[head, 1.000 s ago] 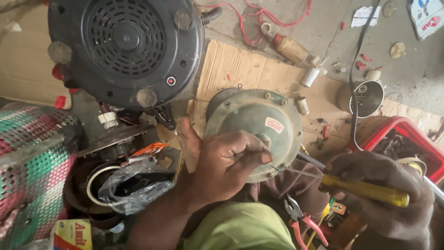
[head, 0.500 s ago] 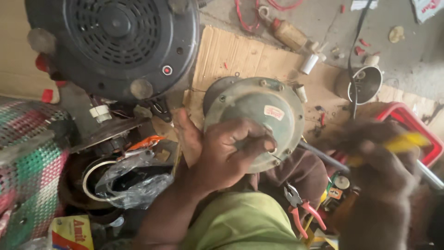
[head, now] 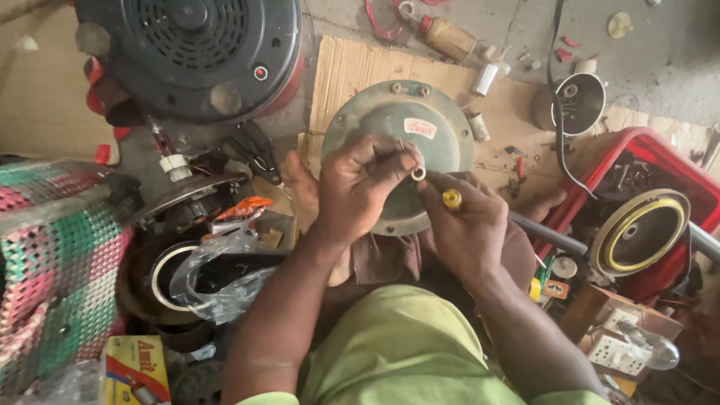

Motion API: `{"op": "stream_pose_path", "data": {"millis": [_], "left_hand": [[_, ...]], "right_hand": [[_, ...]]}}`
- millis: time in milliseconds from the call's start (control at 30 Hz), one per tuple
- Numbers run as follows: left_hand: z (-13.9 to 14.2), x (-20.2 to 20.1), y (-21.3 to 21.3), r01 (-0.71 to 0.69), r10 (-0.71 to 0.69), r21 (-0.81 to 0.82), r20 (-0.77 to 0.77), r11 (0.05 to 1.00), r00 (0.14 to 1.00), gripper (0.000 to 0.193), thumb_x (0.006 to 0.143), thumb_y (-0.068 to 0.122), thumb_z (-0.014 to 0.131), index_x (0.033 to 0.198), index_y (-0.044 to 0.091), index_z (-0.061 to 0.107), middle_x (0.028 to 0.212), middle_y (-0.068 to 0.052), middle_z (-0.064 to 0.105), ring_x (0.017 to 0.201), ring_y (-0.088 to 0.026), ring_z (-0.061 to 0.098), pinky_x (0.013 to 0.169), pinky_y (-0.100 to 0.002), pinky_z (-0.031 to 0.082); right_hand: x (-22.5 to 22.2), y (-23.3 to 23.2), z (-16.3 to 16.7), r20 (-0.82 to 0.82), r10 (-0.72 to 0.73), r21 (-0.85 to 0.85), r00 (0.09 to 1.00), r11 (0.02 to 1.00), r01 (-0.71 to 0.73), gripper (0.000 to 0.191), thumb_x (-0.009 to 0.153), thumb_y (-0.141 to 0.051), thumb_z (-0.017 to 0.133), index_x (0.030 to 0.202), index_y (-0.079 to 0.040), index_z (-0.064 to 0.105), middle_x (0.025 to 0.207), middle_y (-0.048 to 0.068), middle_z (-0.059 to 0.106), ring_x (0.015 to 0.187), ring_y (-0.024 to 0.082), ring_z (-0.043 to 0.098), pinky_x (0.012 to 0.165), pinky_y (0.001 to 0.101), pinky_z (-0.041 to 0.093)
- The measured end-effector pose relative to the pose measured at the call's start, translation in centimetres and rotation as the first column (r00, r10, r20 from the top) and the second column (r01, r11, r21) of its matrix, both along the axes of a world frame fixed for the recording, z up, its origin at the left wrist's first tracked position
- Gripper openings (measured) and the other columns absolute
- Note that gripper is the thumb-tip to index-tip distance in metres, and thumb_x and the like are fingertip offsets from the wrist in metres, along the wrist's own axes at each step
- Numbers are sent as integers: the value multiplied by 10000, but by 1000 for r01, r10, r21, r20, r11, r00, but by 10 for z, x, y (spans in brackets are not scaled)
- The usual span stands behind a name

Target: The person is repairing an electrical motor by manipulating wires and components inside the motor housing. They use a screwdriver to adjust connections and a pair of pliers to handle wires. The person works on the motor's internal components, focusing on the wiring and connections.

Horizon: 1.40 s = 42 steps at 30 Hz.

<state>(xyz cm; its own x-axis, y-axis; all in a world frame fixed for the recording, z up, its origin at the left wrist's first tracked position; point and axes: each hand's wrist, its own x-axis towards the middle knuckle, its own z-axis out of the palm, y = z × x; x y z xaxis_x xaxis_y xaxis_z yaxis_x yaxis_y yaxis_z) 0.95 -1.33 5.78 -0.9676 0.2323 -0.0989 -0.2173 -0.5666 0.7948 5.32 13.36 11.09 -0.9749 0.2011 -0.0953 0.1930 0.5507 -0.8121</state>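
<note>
Fingertips of left hand (head: pixel 360 184) pinch a small pale ring (head: pixel 418 174) over the round grey-green motor housing (head: pixel 397 131) on cardboard (head: pixel 352 71); right hand (head: pixel 465 225) closed round a yellow-handled screwdriver (head: pixel 451 198). Ring looks light, stiff, easily dropped; best gripped by its rim w/ fingertips

You get soft, even daylight here, bright enough to read every surface. The concrete floor (head: pixel 645 67) at the upper right looks pale and a little washed out. Shadows stay faint and short; the darkest patches sit under your forearms and inside the red tray (head: pixel 600 157). A mild sheen lies on the plastic bag (head: pixel 217 277) and the glass bulb (head: pixel 651 346). Focus holds well at the centre, on your left hand (head: pixel 360 187) and right hand (head: pixel 465 225). The corners soften and bend slightly.
</note>
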Motion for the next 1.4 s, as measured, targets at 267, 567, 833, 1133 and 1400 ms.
{"op": "stream_pose_path", "data": {"millis": [267, 567, 833, 1133, 1400], "left_hand": [[0, -14, 0, -22, 7, -286, -54, 958, 998, 136, 985, 88, 750, 1078, -10, 739, 947, -42, 756, 866, -86, 706, 813, -240, 578], [-4, -28, 10, -26, 12, -154, -89, 988, 996, 112, 991, 98, 737, 1023, -10, 742, 845, -29, 736, 725, -84, 674, 674, -254, 556], [-13, -33, 9, -23, 0, -218, -102, 976, 995, 109, 974, 105, 756, 981, -4, 753, 837, -28, 741, 728, -78, 674, 680, -250, 561], [-28, -26, -4, 22, -52, -186, -156, 982, 986, 109, 1002, 82, 744, 1081, 6, 750, 957, -37, 760, 878, -87, 683, 824, -249, 558], [-23, -16, -6, -75, -46, -365, -313, 928, 949, 278, 869, 35, 822, 1133, 45, 736, 1132, -56, 747, 1072, -124, 717, 969, -296, 592]], "right_hand": [[-3, 2, -19, -117, 17, 183, 993, 983, 4, 185, 950, -71, 753, 1127, -25, 776, 977, 156, 738, 886, 217, 733, 800, 341, 560], [-18, -10, -18, 58, -159, -369, 986, 914, 169, 240, 948, -110, 723, 1150, 15, 752, 972, 52, 769, 860, 90, 707, 807, 270, 599], [-28, 6, -22, 160, -84, -128, 984, 986, 105, 263, 911, -160, 746, 1135, -23, 753, 952, 77, 781, 843, 102, 708, 781, 278, 578], [-9, -13, -53, -370, -63, 169, 927, 976, 134, 172, 904, -35, 735, 1075, -33, 744, 976, 145, 707, 886, 292, 709, 788, 384, 554], [-1, -22, -50, -377, -96, 220, 921, 957, 189, 231, 885, -19, 749, 1115, -38, 749, 985, 149, 706, 834, 291, 705, 753, 399, 558]]}}
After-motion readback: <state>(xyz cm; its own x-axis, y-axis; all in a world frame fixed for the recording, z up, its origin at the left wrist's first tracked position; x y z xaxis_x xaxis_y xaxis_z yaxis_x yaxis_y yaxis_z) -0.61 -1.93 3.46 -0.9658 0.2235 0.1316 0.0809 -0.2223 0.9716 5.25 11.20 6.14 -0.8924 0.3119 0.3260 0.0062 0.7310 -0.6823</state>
